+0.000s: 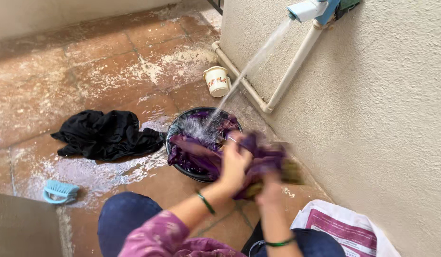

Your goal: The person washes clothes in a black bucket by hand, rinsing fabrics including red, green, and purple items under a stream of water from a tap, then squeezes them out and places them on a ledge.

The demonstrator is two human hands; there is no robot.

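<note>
Person crouching on wet terracotta floor (111, 62), knees in dark blue trousers showing at the bottom of the view.

Left hand (234, 164) is gripping a bunched purple cloth (263, 159), fingers clenched around the wet fabric; a green band is sitting on that wrist. Right hand (272, 190) is clenching the lower end of the same cloth, just beside the left; a second green band is circling its wrist. Both hands are blurred, so finger detail is not readable.

The cloth is hanging partly over the near rim of a dark round basin (175, 131), its other end lying inside among suds and water. The basin is standing on the floor near the foot of the rough plastered wall (372, 119).

Water is streaming in a slanted jet from a pale blue tap (308, 9) high on the wall, landing in the basin. A white pipe (296, 62) is running down from the tap and along the wall base. A cream mug (217, 81) is lying on its side just beside the pipe, beyond the basin.

A black garment (104, 135) is lying crumpled on the floor left of the basin, its edge touching it. A light blue scrubbing brush (61, 191) is lying well apart, nearer the person. A white and maroon bag (346, 231) is sitting by the right knee
</note>
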